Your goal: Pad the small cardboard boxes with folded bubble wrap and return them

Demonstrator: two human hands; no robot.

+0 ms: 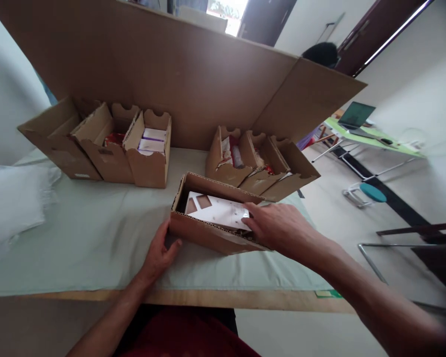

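In front of me a cardboard box point(208, 237) stands on the cloth-covered table, its top uncovered. Inside it lies a flat white box point(223, 212) with brown squares at its left end. My right hand point(278, 224) reaches over the box's right end and pinches the right end of the white box between thumb and fingers. My left hand point(159, 252) rests at the left end of the cardboard box, thumb spread from the fingers, holding nothing. Some fingertips of both hands are hidden.
Several cardboard bins stand behind: a left group point(148, 171) and a right group point(232, 173), some with small packages. A tall cardboard panel point(178, 74) rises behind them. Clear plastic point(15, 203) lies at left. A laptop point(357, 119) and a stool point(372, 192) are off to the right.
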